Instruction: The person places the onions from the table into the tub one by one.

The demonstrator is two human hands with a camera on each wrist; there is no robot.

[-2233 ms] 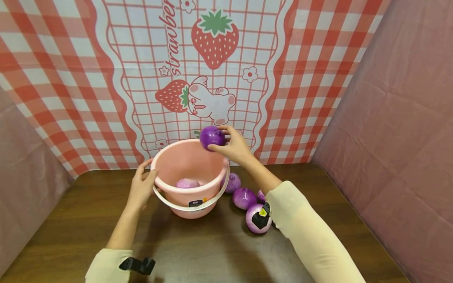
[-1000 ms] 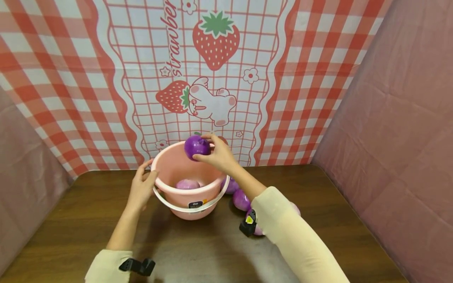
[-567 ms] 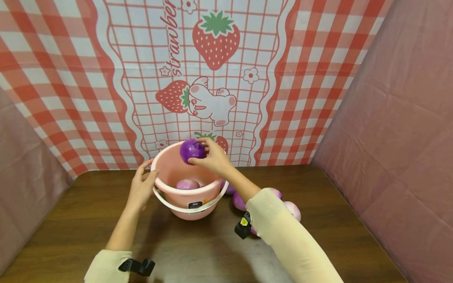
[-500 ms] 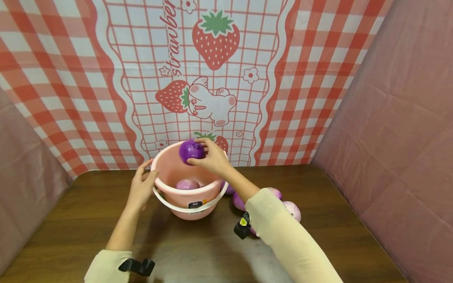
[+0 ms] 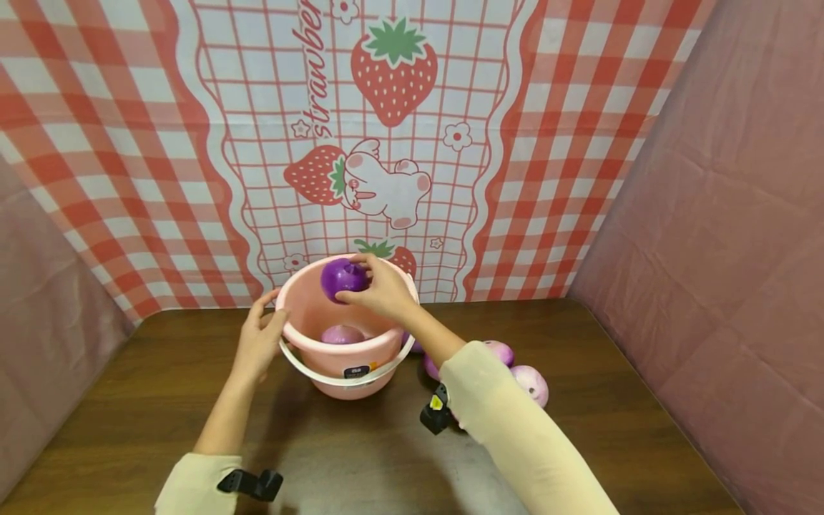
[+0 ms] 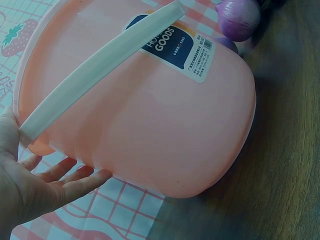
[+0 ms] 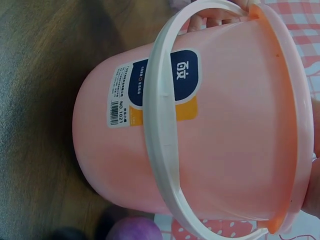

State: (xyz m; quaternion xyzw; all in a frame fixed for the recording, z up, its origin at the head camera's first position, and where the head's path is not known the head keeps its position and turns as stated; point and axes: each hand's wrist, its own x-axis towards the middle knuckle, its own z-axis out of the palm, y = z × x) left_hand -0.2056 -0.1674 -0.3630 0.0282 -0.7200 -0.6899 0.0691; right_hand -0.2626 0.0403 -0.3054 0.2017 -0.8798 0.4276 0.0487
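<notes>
At the mouth of the pink bucket, a dark purple onion is grasped by the fingers of the right hand. The bucket's left rim is gripped by the fingers of the left hand. Inside, a paler onion is seen. On the desk to the right, more onions are partly covered by the right sleeve.

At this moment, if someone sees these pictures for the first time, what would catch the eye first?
Probably the glossy purple onion, held by the right hand at the bucket's mouth. Next comes the pink bucket itself on the wooden table, its white handle slanting across the front. Behind, the red-and-white strawberry cloth fills much of the head view.
</notes>
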